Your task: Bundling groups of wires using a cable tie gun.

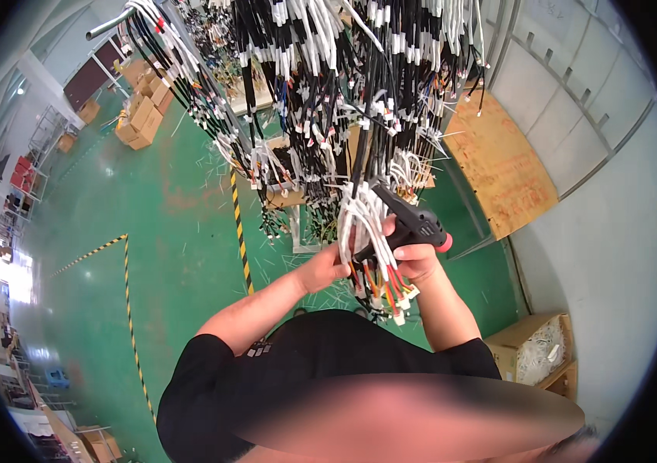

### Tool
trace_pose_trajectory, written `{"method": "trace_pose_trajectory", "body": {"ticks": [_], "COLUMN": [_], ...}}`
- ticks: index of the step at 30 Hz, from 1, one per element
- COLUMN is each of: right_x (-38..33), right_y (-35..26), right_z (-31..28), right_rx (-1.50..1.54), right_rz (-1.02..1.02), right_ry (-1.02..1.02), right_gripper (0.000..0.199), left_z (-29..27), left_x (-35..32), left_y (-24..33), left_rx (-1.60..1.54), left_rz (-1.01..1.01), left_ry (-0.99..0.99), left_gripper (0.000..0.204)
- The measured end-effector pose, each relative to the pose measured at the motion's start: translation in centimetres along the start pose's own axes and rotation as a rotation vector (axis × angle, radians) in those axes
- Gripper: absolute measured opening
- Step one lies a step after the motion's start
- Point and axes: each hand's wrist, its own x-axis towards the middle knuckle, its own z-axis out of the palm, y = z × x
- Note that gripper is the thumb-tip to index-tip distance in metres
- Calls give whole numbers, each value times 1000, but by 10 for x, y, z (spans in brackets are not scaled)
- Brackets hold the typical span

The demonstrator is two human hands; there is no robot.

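A bundle of white-sleeved wires hangs in front of me, with white connectors and red, orange and yellow wire ends at its bottom. My left hand is closed around the left side of this wire bundle. On the right, my right hand grips a black cable tie gun with a red knob at its rear. The gun's nose points up and left against the bundle, and its handle passes partly behind the wires. Some of my right fingers are hidden by the gun and wires.
Many black and white wire harnesses hang above and ahead. A plywood board leans at the right, near a pale wall. An open carton holding white scraps stands at lower right. White strips litter the green floor, which has striped tape lines.
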Motion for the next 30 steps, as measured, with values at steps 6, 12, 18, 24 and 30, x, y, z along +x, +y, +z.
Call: {"method": "trace_pose_trajectory", "body": {"ticks": [6,12,18,24,30], "right_x": [7,16,34,64,128], "right_y": [-7,5,17,8,-18], "right_z": [46,88,86,42,28], "right_rx": [-269,-523,-451,-445,-578], "right_rz": [14,52,-135,-532,-557], "right_ry": [58,-27,-238,-41,69], "right_gripper": [56,46,50,56,44], "left_z": [6,24,26,8,30], "left_x": [4,-30,-71,-109,-93], "left_y": [13,52,123,179,219], "left_rx": [-22,-120,-143,-62,-94], "left_rz": [220,206,113,196,441], "left_ry": [170,269,371,126,-355], "left_gripper": [107,82,40,48,51]}}
